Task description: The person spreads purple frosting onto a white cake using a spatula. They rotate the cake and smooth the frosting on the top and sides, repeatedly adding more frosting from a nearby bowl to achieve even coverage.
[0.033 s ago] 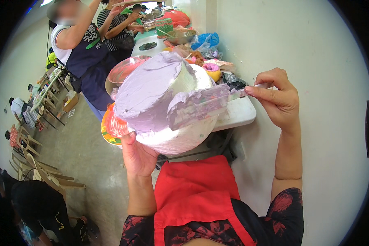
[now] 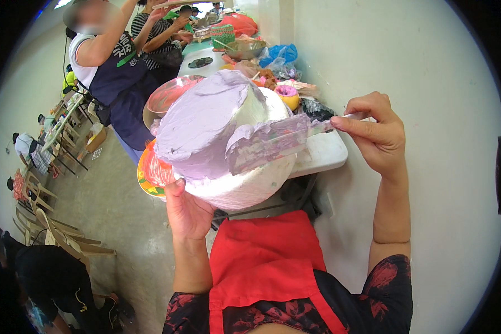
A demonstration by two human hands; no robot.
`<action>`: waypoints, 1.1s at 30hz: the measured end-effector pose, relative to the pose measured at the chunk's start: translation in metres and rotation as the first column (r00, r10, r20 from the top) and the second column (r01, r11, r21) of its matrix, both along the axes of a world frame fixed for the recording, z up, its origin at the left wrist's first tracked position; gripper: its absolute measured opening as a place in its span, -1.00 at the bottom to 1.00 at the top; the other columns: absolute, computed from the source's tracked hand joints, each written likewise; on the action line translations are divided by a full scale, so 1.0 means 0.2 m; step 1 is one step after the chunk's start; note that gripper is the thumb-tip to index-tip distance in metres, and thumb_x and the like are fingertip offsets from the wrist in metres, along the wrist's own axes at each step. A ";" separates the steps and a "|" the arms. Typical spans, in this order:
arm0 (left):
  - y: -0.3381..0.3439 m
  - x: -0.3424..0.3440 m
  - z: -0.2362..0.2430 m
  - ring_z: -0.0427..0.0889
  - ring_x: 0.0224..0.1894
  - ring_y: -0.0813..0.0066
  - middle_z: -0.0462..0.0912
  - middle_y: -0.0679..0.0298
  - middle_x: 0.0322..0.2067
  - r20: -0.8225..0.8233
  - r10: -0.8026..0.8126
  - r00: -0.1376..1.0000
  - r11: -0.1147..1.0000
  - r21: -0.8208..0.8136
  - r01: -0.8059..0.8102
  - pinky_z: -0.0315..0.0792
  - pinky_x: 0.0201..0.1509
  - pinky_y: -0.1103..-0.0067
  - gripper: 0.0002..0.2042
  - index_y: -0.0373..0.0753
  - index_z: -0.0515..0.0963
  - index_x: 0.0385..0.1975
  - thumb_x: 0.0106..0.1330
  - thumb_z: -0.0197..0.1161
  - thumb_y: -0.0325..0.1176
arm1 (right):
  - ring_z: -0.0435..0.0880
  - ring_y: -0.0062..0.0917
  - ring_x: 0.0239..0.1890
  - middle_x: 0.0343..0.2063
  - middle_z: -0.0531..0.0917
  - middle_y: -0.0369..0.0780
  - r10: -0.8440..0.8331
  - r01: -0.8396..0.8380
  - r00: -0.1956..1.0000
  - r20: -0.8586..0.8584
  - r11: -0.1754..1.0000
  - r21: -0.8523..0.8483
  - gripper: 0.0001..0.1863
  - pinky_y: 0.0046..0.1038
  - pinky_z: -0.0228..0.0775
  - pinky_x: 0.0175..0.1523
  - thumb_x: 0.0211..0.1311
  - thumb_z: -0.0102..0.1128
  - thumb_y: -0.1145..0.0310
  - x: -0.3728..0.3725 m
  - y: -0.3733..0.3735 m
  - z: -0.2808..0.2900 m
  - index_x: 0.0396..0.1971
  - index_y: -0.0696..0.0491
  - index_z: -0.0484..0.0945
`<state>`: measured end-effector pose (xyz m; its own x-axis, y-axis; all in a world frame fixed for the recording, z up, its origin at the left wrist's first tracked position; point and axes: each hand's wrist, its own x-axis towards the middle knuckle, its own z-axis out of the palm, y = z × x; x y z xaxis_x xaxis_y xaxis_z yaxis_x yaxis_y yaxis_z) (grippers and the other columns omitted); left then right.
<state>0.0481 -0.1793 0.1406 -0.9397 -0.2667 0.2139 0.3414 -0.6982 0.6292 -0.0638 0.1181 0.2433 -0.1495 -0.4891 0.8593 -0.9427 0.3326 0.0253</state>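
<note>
A cake [image 2: 203, 119] thickly spread with lilac icing stands on a round white cake board [image 2: 228, 192]; a paler patch shows on its right side. My left hand [image 2: 188, 214] grips the board's near left rim, thumb on the edge, with the other fingers partly hidden under it. Pinched in my right hand [image 2: 376, 131] is an icing spatula [image 2: 273, 142], its blade heavily coated with lilac icing. The blade lies across the cake's right front side and appears to touch the icing there.
Beside the cake are an orange-and-green rimmed plate [image 2: 149, 175] and a pink-smeared bowl [image 2: 170, 97]. Beyond it, a metal bowl [image 2: 245, 50], plastic bags [image 2: 278, 54] and a small yellow cup [image 2: 288, 97] crowd the white table [image 2: 325, 156]. A person in a navy apron [image 2: 119, 83] stands at left; a wall rises at right.
The spatula has shifted very slightly left against the cake, along with my right fingertips. My left hand and the board stay put.
</note>
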 end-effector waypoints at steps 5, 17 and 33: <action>0.00 0.02 -0.02 0.39 0.23 0.10 0.29 0.11 0.26 0.010 0.008 1.000 0.999 -0.048 -0.007 0.42 0.17 0.17 -0.29 -0.26 0.07 0.32 0.19 0.12 -0.15 | 0.45 -0.57 -0.42 -0.39 0.58 -0.35 -0.067 0.073 0.992 -0.111 0.996 0.046 -0.63 -0.51 0.13 -0.15 -0.17 0.28 0.60 0.01 -0.01 0.00 -0.31 -0.12 0.75; -0.06 0.04 -0.05 0.37 0.24 0.12 0.28 0.14 0.27 0.003 0.119 0.993 0.992 -0.039 -0.119 0.39 0.18 0.17 -0.32 -0.26 0.08 0.32 0.20 0.12 -0.18 | 0.44 -0.58 -0.42 -0.43 0.54 -0.36 -0.232 0.226 0.968 -0.101 0.972 -0.069 -0.64 -0.53 0.15 -0.15 -0.21 0.28 0.61 0.03 0.13 0.01 -0.34 -0.08 0.75; -0.04 0.03 -0.14 0.47 0.15 0.17 0.38 0.17 0.18 -0.104 0.360 0.927 0.914 -0.159 -0.373 0.50 0.03 0.22 -0.40 -0.21 0.11 0.30 0.26 0.04 -0.20 | 0.42 -0.56 -0.43 -0.44 0.50 -0.37 -0.219 0.230 0.946 -0.238 0.973 0.019 -0.65 -0.45 0.11 -0.16 -0.18 0.32 0.58 0.21 -0.08 -0.08 -0.33 -0.14 0.73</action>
<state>0.0531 -0.1871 0.1132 -0.7638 -0.5424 0.3498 0.6004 -0.3984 0.6934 -0.0225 0.1015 0.2271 -0.0591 -0.5057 0.8607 -0.8097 0.5286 0.2550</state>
